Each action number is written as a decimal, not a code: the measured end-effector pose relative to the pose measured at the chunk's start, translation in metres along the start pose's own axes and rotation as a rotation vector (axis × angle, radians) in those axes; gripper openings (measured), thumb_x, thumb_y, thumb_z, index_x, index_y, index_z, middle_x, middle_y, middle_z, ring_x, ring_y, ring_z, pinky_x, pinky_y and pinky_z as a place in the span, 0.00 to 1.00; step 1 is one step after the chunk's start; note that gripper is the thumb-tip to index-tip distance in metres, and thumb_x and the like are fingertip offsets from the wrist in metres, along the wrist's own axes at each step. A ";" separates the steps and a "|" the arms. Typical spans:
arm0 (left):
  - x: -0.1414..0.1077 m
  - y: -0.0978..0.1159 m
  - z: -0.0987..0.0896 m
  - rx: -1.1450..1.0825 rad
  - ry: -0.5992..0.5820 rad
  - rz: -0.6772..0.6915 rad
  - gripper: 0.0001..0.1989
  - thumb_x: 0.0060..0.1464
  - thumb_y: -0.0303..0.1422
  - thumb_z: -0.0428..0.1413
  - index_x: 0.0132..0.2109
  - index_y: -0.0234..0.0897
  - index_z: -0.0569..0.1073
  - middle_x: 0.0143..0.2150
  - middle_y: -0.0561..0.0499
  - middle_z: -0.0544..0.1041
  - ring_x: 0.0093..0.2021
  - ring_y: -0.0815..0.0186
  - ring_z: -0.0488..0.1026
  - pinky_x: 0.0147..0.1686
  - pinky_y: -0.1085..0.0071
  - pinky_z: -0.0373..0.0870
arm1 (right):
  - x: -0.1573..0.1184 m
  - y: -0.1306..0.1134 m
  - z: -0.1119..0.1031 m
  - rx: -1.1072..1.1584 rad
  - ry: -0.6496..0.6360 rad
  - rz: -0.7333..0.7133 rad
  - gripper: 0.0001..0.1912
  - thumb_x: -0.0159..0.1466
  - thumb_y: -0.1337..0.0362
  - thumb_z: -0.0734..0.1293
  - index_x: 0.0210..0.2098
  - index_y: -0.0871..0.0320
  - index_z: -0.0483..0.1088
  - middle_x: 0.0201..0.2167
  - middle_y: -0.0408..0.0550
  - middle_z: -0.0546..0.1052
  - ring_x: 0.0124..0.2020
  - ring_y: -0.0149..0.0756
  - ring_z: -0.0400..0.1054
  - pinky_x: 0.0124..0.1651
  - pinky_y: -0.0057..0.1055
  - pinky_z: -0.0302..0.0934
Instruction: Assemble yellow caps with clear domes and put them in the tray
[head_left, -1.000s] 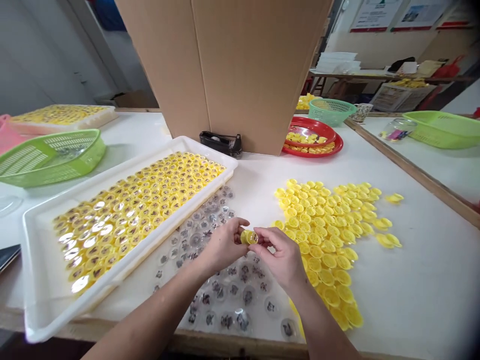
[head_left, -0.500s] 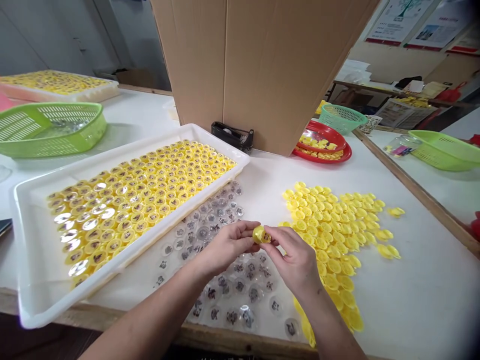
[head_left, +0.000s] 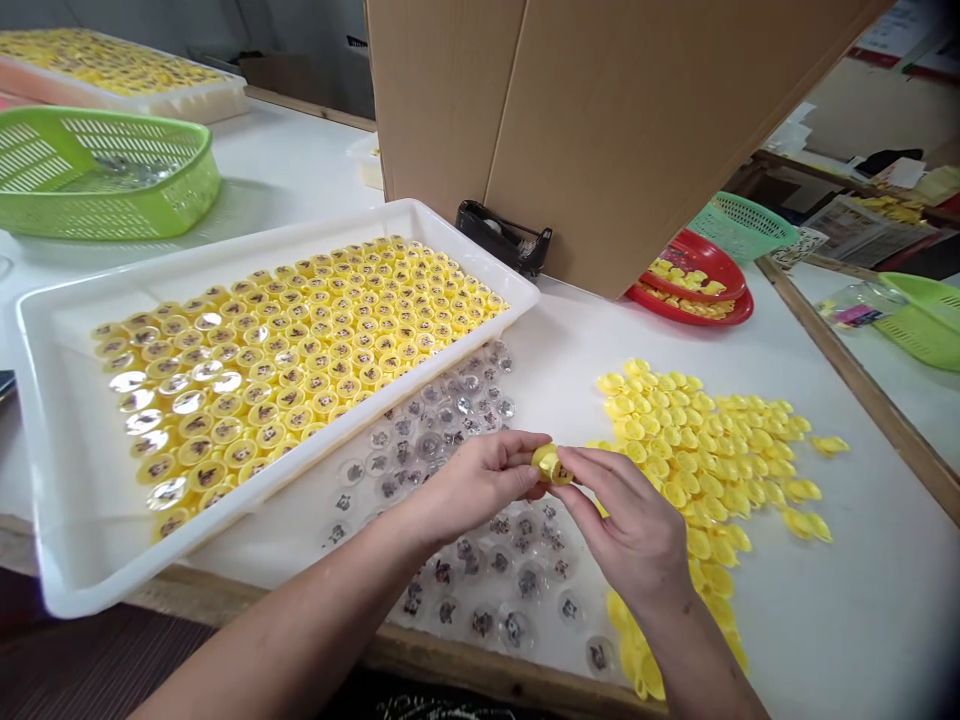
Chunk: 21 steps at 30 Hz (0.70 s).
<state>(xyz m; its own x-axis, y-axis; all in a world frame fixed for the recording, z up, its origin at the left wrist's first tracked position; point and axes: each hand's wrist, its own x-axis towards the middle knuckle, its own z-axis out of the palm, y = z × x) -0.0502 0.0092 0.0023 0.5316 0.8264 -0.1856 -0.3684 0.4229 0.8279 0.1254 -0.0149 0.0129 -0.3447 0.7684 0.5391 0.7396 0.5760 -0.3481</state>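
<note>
Obs.: 2 bare hands work together above the table (head_left: 840, 590). The left hand (head_left: 472, 482) is partly closed, with thumb and fingers curled toward the right hand (head_left: 634, 530), which is also partly closed. Between their fingertips, they pinch 1 yellow plastic cap (head_left: 551, 465); fingers cover part of it, so its contents and any fit with another piece cannot be made out.

Left of and below the left hand, loose clear round capsule pieces (head_left: 517, 570) with dark printed figures lie directly on the table. Further left of that hand is a white plastic tray (head_left: 225, 500), packed with rows of yellow cups (head_left: 300, 360). Right of the right hand lies a heap of loose yellow caps (head_left: 697, 470), which reaches toward the table's front edge below the right wrist.

Risks: a weak pinch could let the cap slip and drop among the clear pieces or into the heap. Forearm contact could shift the clear pieces beneath the hands. A knock from the left hand or forearm against the tray rim could disturb the rows. Sideways contact from the right wrist could push caps off the front edge.
</note>
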 end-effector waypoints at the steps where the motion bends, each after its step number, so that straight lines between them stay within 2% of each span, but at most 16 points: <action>1: 0.000 -0.001 -0.001 -0.017 -0.006 0.001 0.17 0.52 0.32 0.59 0.49 0.32 0.73 0.43 0.45 0.76 0.40 0.66 0.73 0.48 0.63 0.67 | 0.000 0.001 -0.001 0.011 -0.011 -0.009 0.19 0.62 0.71 0.65 0.51 0.50 0.69 0.42 0.48 0.75 0.40 0.35 0.73 0.44 0.30 0.70; 8: 0.002 -0.008 0.000 -0.030 0.065 -0.017 0.18 0.50 0.38 0.61 0.46 0.32 0.75 0.40 0.47 0.76 0.37 0.68 0.73 0.46 0.64 0.70 | 0.000 0.002 -0.004 0.049 -0.051 -0.043 0.20 0.62 0.72 0.64 0.52 0.50 0.68 0.42 0.48 0.75 0.42 0.36 0.72 0.45 0.31 0.70; 15: 0.003 -0.014 0.002 -0.019 0.040 -0.008 0.20 0.51 0.39 0.60 0.48 0.32 0.74 0.39 0.45 0.77 0.36 0.68 0.73 0.40 0.69 0.71 | -0.001 0.001 -0.010 0.127 -0.069 0.078 0.15 0.61 0.69 0.67 0.47 0.51 0.71 0.40 0.48 0.75 0.36 0.35 0.72 0.38 0.32 0.70; 21: 0.006 -0.018 0.001 0.010 0.071 0.020 0.19 0.50 0.40 0.60 0.46 0.32 0.76 0.36 0.47 0.76 0.34 0.69 0.72 0.37 0.70 0.70 | -0.001 0.001 -0.007 0.112 -0.078 0.015 0.16 0.61 0.71 0.65 0.48 0.52 0.70 0.40 0.48 0.74 0.39 0.36 0.72 0.41 0.32 0.69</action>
<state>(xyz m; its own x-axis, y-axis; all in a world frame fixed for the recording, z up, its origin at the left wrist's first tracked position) -0.0395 0.0063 -0.0129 0.4688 0.8590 -0.2058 -0.3705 0.4027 0.8370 0.1309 -0.0171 0.0170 -0.3811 0.7942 0.4733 0.6773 0.5883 -0.4418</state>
